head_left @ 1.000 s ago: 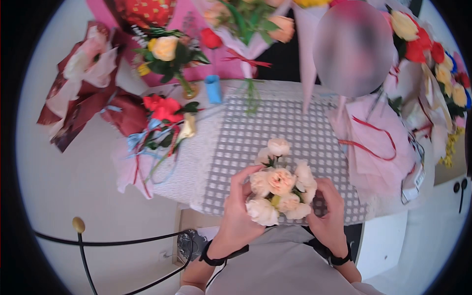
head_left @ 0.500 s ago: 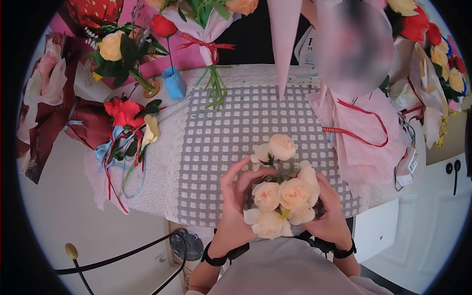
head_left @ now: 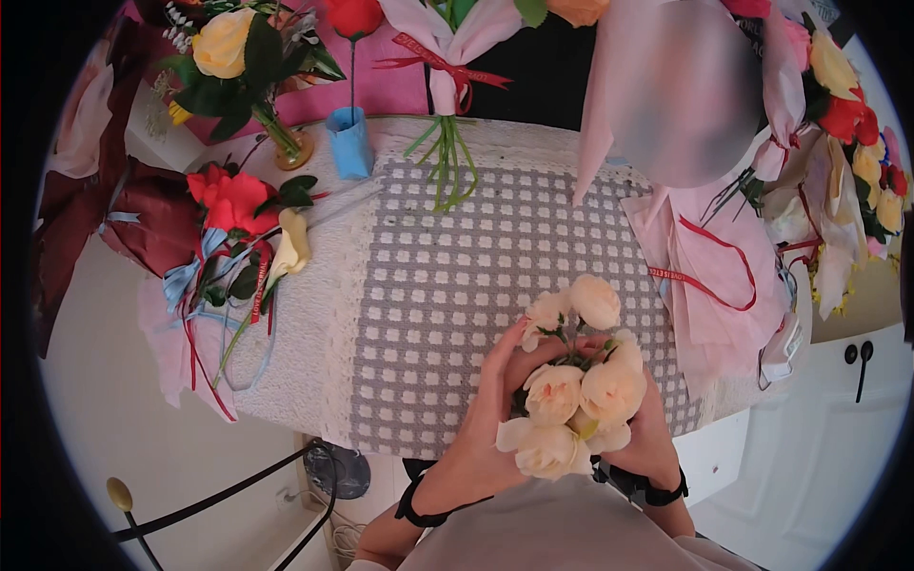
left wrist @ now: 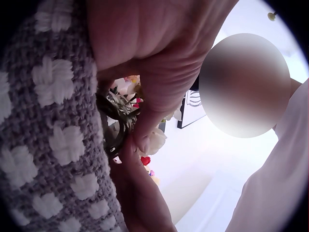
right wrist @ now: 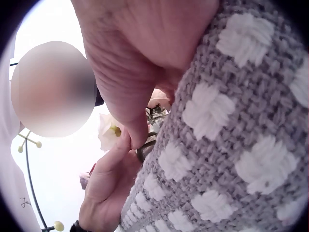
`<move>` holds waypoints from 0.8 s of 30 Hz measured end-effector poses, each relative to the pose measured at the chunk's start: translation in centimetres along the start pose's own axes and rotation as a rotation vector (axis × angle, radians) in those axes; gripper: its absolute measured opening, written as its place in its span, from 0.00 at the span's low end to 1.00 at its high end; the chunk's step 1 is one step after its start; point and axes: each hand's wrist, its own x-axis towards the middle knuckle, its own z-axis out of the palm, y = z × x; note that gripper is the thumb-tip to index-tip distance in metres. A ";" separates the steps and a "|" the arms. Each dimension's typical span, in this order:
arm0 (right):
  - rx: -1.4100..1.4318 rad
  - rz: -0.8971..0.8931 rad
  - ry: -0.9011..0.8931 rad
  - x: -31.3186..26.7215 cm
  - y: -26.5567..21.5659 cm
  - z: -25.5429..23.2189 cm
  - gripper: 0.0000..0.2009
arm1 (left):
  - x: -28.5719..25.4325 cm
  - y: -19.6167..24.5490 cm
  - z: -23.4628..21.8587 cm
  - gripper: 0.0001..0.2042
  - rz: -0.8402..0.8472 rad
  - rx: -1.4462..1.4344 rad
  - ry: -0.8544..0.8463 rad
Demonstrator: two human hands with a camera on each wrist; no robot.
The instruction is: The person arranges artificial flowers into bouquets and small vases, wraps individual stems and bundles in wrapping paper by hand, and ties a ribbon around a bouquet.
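A bunch of cream-peach flowers (head_left: 577, 392) stands at the front edge of the checked cloth, with green leaves between the heads. On its left side the left hand (head_left: 481, 428) curls round the lower part, and the right hand (head_left: 650, 428) does the same from the right. Both wrist views show thumbs and fingers pinching dark green stems (left wrist: 116, 125) low down, close to the cloth; the left hand (left wrist: 154, 63) and right hand (right wrist: 130, 63) nearly meet there. The blooms hide most of the fingers in the head view.
Red and cream flowers with ribbons (head_left: 233, 205) lie at the left, near a blue cup (head_left: 350, 143) holding a red rose. A tied bouquet (head_left: 443, 86) lies at the back. Pink wrapping paper (head_left: 719, 285) with red ribbon lies right; more bouquets (head_left: 862, 152) stand beyond.
The head view has shifted. The hands and flowers appear slightly further right in it, and the fingers have closed in nearer together around the stems.
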 end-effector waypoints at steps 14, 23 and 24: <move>0.041 0.012 -0.064 -0.3 0.9 -0.7 0.37 | -0.3 0.0 -0.2 0.64 -0.008 0.016 0.027; -0.024 -0.041 -0.068 0.0 0.4 -0.8 0.39 | -0.3 0.3 0.0 0.64 -0.010 0.015 0.078; -0.021 -0.040 -0.070 0.0 0.5 -0.8 0.38 | -0.3 0.3 0.0 0.64 -0.010 0.015 0.079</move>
